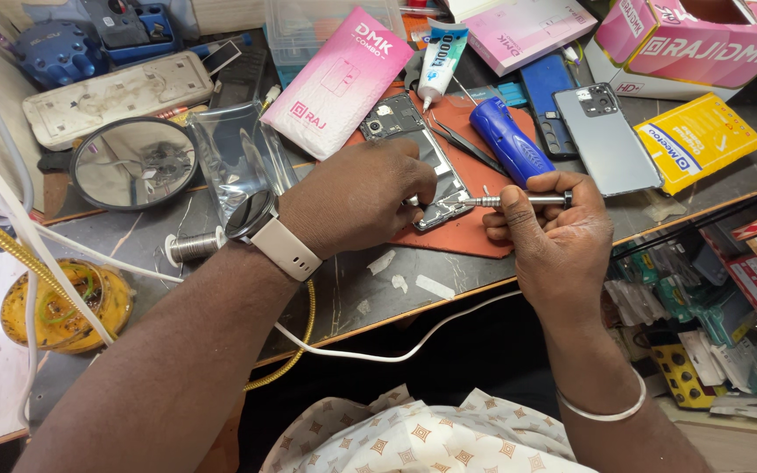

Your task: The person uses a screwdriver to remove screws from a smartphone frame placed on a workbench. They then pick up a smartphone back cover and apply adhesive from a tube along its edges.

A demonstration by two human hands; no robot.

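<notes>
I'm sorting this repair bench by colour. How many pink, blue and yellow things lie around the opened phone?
Pink: 3, the flat pouch, the flat box, the big carton
Blue: 3, the ridged handle, the phone case, the device at top left
Yellow: 2, the packet, the round tub
Total: 8

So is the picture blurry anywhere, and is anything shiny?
Head view: mostly sharp; bright, even light; the round mirror reflects cables, the grey phone back shows a soft sheen, the clear bag glints, and the edges bend slightly.
</notes>
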